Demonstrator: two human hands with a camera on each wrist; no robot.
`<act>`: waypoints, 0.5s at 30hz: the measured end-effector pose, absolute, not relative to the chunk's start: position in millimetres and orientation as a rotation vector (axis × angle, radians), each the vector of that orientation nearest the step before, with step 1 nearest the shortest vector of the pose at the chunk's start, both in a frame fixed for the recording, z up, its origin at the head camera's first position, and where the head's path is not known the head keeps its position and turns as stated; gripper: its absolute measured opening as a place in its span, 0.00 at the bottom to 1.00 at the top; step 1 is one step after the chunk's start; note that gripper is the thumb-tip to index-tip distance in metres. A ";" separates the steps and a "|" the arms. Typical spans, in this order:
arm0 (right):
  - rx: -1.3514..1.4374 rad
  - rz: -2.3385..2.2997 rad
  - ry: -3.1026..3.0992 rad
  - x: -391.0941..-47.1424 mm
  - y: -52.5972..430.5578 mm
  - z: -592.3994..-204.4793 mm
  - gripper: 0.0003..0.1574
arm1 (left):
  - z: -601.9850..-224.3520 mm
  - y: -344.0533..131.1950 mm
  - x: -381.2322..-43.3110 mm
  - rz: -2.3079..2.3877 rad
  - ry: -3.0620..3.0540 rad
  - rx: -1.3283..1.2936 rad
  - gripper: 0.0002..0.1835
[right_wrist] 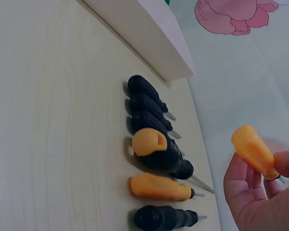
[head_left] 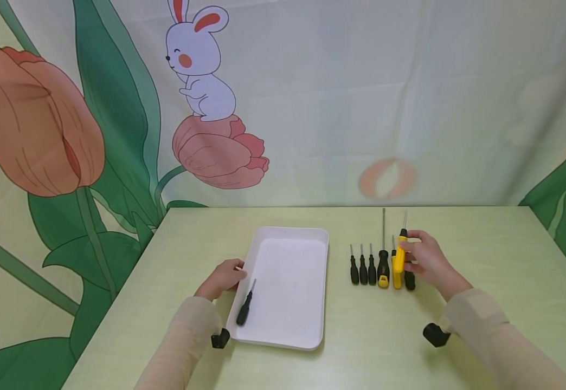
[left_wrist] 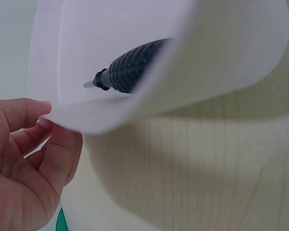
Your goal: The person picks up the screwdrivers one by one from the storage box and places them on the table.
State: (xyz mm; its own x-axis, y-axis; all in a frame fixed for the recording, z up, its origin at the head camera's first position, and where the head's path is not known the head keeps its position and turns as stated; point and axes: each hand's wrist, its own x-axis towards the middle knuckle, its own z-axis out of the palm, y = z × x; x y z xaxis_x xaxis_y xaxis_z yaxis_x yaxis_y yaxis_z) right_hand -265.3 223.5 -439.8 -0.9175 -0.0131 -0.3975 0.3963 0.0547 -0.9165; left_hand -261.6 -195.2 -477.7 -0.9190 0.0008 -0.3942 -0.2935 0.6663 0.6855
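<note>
My left hand pinches the left rim of a white tray; in the left wrist view, thumb and fingers grip the tray's edge. Inside the tray, along its left side, lies a black screwdriver. Over on the right, my right hand holds a yellow screwdriver by its handle, shaft pointing away from me. The right wrist view shows this yellow handle lifted above the table. Below it lie another yellow screwdriver and a black screwdriver, partly hidden by the hand in the head view.
Left of the right hand, three small black screwdrivers lie side by side, beside a larger black-and-yellow screwdriver with a long shaft. All rest on a pale wooden table. A printed curtain hangs behind the table's far edge.
</note>
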 end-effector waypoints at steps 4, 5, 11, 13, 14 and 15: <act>0.369 -1.907 2.056 -264.5 231.2 -438.4 0.31 | -477.1 -194.9 -261.0 1.135 2.520 -0.225 0.15; 0.366 -1.900 2.062 -264.5 233.0 -438.7 0.31 | -476.9 -194.6 -261.0 1.133 2.520 -0.225 0.15; 0.365 -1.845 2.088 -266.8 242.1 -443.7 0.31 | -476.9 -194.6 -260.9 1.126 2.518 -0.228 0.15; 0.373 -1.820 2.100 -268.1 244.3 -446.0 0.31 | -477.9 -195.2 -261.3 1.128 2.517 -0.231 0.15; 0.377 -1.805 2.108 -268.9 245.4 -447.5 0.31 | -478.4 -195.5 -261.5 1.127 2.517 -0.231 0.15; 0.379 -1.793 2.113 -269.7 246.4 -448.9 0.31 | -478.8 -195.7 -261.7 1.127 2.518 -0.230 0.15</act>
State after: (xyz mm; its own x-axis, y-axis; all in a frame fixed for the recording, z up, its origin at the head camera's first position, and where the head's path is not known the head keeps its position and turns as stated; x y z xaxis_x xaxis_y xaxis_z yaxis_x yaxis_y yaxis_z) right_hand -269.7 246.4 -448.9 -0.9055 -0.0181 -0.4240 0.4154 0.1666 -0.8943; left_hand -261.7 -195.7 -478.8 -0.9177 0.0025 -0.3973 -0.2947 0.6666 0.6847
